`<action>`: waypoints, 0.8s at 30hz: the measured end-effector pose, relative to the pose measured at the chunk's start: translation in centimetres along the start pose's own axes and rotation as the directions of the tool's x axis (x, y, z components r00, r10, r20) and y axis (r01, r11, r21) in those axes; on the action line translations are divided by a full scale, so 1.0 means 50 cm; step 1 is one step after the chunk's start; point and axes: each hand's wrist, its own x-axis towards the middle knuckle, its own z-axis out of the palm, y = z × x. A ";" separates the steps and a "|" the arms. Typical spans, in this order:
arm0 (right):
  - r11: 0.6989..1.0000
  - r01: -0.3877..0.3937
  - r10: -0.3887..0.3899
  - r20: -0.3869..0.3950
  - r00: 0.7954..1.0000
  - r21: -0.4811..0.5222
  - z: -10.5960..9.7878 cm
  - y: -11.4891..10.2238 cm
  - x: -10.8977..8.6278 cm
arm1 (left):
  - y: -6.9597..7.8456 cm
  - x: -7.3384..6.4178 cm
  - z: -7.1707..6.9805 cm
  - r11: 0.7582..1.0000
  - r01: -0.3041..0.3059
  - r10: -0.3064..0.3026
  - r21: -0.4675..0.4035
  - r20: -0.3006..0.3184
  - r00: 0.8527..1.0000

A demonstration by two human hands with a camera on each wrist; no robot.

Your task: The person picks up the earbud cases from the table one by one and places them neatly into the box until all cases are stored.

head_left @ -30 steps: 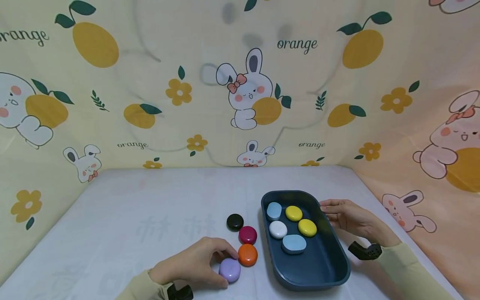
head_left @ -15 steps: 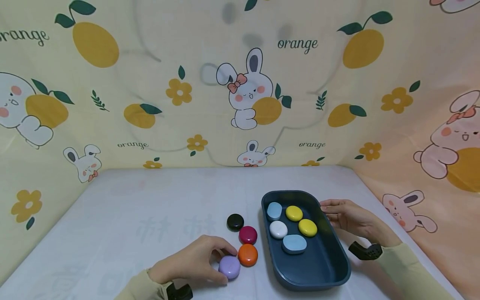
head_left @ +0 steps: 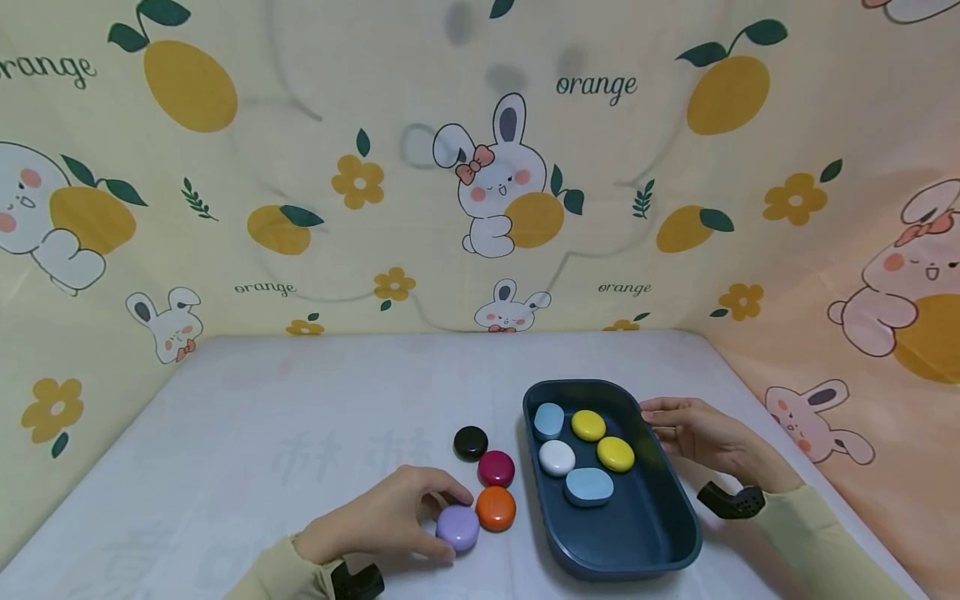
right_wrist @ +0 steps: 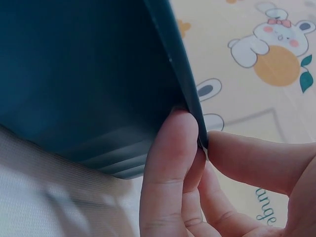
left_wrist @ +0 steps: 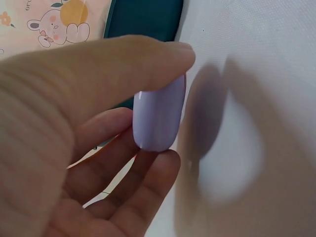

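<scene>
My left hand [head_left: 397, 517] pinches a glossy, rounded light-purple disc [head_left: 457, 528] between thumb and fingers. In the left wrist view the disc [left_wrist: 159, 118] stands on edge in the grip, its shadow falling on the white cloth beside it. Right by it in the head view lies an orange disc [head_left: 496, 508], with a dark red disc [head_left: 496, 469] and a black disc [head_left: 470, 443] in a line behind. My right hand [head_left: 712, 437] holds the right rim of a dark blue tray [head_left: 622, 550]; its fingers [right_wrist: 170, 153] touch the outer wall in the right wrist view.
Inside the tray, towards its far end, are two yellow discs [head_left: 588, 426], a white disc [head_left: 557, 458] and two pale blue oblong pieces [head_left: 588, 487]. White cloth [head_left: 300, 417] covers the table. A curtain [head_left: 420, 167] printed with rabbits and oranges hangs behind and at the sides.
The purple disc and my left hand have shifted slightly up and to the left in the head view, away from the orange disc. My right hand and the tray stay where they were.
</scene>
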 end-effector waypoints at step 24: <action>1.000 -0.016 0.015 -0.033 0.999 -0.024 0.007 -0.007 -0.003 | 0.057 0.052 -0.011 0.996 -0.022 0.036 0.081 -0.176 0.984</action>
